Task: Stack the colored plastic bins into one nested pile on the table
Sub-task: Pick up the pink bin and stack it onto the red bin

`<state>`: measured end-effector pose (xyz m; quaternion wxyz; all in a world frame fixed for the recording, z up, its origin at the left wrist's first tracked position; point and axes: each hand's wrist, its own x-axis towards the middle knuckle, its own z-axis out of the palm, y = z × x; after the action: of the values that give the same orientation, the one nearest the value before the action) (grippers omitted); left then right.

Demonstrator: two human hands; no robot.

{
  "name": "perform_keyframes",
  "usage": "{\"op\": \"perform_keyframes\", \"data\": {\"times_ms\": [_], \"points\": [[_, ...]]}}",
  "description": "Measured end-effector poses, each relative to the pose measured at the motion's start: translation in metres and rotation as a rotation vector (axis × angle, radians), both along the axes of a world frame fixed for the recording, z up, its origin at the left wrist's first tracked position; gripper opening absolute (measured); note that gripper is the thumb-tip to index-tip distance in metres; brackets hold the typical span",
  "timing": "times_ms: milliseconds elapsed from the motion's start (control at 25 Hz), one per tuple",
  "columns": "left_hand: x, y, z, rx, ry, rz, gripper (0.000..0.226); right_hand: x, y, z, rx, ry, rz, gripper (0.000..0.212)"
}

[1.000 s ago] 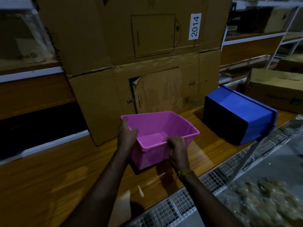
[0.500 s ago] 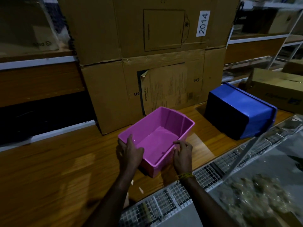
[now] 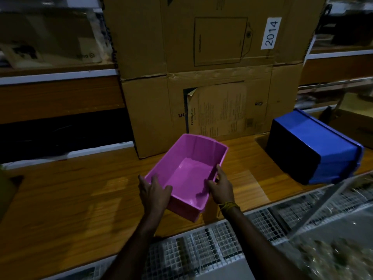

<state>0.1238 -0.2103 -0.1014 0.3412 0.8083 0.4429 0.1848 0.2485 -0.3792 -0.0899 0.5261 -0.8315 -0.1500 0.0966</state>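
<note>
At frame center the pink bin [image 3: 188, 174] sits open-side up on the desk [image 3: 80, 199], left hand [image 3: 154, 194] and right hand [image 3: 221, 188] each gripping its near rim. The blue bin [image 3: 314, 146] lies overturned at right.

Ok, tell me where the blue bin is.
In the head view the blue bin lies tipped on the wooden table, far right, beside the cardboard boxes and right of the pink bin.
</note>
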Motion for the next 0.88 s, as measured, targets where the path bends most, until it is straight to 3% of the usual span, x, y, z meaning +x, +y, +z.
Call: {"op": "perform_keyframes", "data": {"times_ms": [120, 280, 400, 600, 760, 880], "points": [[-0.023, -0.007, 0.008, -0.029, -0.081, 0.046, 0.053, 0.007, -0.006, 0.006, 0.096, 0.028, 0.064, 0.055], [-0.047, -0.038, 0.013, 0.030, -0.200, 0.109, 0.039, 0.001, -0.010, -0.005, 0.182, 0.086, -0.076, 0.027], [-0.058, -0.051, 0.017, 0.035, -0.216, 0.126, 0.035, -0.019, -0.019, -0.017, 0.271, 0.110, -0.160, 0.018], [-0.072, -0.061, 0.022, 0.017, -0.357, 0.155, 0.023, -0.046, -0.032, -0.017, 0.438, 0.136, -0.222, 0.029], [-0.073, -0.064, 0.039, 0.087, -0.604, 0.174, 0.020, -0.050, -0.033, 0.017, 0.585, 0.088, -0.133, 0.027], [-0.076, -0.059, 0.061, 0.188, -0.752, 0.168, 0.025, -0.056, -0.027, 0.043, 0.635, 0.040, -0.033, 0.042]]}}
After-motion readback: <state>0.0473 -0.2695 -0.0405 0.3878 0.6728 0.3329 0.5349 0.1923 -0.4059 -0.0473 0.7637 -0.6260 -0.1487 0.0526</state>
